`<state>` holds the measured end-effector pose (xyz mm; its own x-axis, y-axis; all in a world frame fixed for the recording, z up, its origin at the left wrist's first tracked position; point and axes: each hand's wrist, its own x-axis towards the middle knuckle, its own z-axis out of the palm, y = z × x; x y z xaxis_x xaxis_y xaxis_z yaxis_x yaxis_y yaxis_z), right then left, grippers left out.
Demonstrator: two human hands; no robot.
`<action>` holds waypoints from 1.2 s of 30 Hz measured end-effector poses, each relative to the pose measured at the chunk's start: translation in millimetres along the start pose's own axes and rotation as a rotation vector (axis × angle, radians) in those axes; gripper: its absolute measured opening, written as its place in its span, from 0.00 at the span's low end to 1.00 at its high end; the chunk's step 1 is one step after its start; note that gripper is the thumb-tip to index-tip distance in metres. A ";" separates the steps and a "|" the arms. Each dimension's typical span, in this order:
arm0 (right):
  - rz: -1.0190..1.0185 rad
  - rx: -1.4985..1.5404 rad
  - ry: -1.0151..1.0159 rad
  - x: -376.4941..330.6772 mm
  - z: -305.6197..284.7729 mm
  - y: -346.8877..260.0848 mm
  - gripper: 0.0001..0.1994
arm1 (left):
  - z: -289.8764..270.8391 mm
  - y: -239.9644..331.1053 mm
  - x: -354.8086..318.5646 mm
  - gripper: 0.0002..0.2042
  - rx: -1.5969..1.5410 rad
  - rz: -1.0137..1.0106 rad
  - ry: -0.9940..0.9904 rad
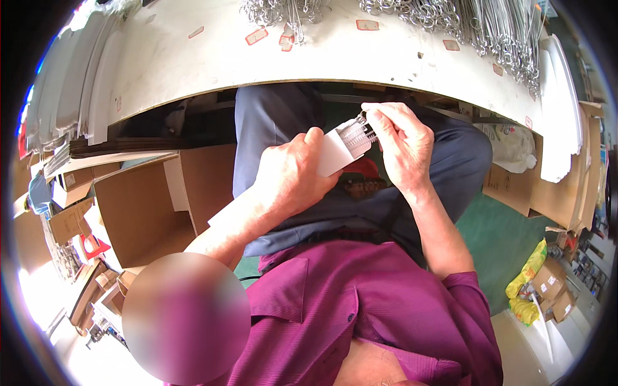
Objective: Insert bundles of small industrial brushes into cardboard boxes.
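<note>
My left hand [293, 170] is closed round a small white cardboard box [335, 154], held tilted over my lap. Out of the box's upper right end stick several thin metal pieces [358, 136] with ridged or coiled shafts; their exact kind cannot be made out. My right hand [402, 138] pinches the outer ends of these pieces between thumb and fingers, just beyond the box's open end. The pinching fingertips partly cover the metal ends.
Ahead stands a white table [225, 55], with bundles of looped metal wires [508, 38] along its far side. White flat sheets [77, 90] are stacked at the left. An open cardboard box [141, 212] sits lower left; yellow bags [529, 283] and small cartons [550, 289] lie lower right.
</note>
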<state>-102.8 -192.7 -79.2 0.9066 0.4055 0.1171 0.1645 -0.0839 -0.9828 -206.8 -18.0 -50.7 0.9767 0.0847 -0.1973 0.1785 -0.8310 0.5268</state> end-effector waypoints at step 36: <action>0.049 0.060 -0.204 -33.3 -1.4 6.3 0.10 | 5.1 -9.2 -5.1 0.32 -0.172 -0.023 -0.004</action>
<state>-131.5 -208.0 -89.2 0.8143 0.5788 0.0437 0.0935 -0.0564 -0.9940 -214.1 -13.6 -58.7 0.9717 0.1002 -0.2141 0.2190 -0.7222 0.6561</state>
